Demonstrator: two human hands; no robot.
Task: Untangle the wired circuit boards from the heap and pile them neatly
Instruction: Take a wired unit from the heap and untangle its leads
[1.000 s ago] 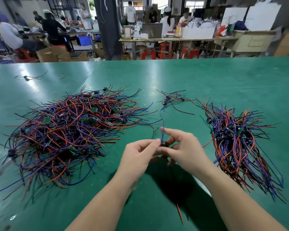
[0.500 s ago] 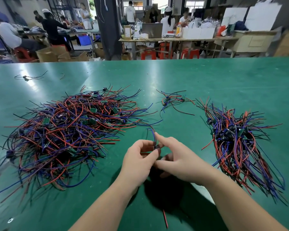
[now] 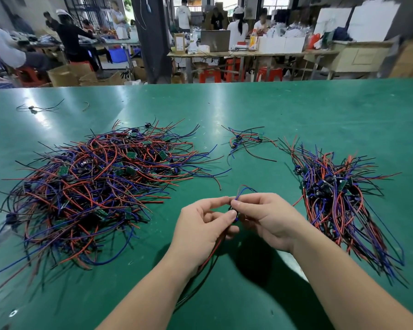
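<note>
Since a second ago the blue wire (image 3: pixel 244 189) has changed shape — it stood straight up from between the hands and now bends over in a small loop above the right hand's knuckles. Red and black leads (image 3: pixel 206 259) that trailed out between the forearms now run back under the left wrist. Both hands stay over the near middle of the tabletop (image 3: pixel 296 110).

Left hand (image 3: pixel 198 227) and right hand (image 3: pixel 272 221) meet fingertip to fingertip around one wired circuit board (image 3: pixel 234 213), a small dark piece. The left fingers (image 3: pixel 215 201) are curled, thumb and forefinger pinching the board from the side. The right fingers (image 3: pixel 248 198) are curled too, thumb and forefinger nipping the blue wire just above the board.

To the left lies the tangled heap (image 3: pixel 93 186) — red, blue and black wires with little green boards showing among them. To the right, well apart from it, lies the neat pile (image 3: pixel 339 201), its wires running mostly one way toward the near edge. A small cluster (image 3: pixel 246 141) of a few wired boards lies between the two, farther back. One stray wired piece (image 3: pixel 32 108) rests near the far left edge. Beyond the tabletop, people (image 3: pixel 184 16) stand and sit in the workshop behind.
</note>
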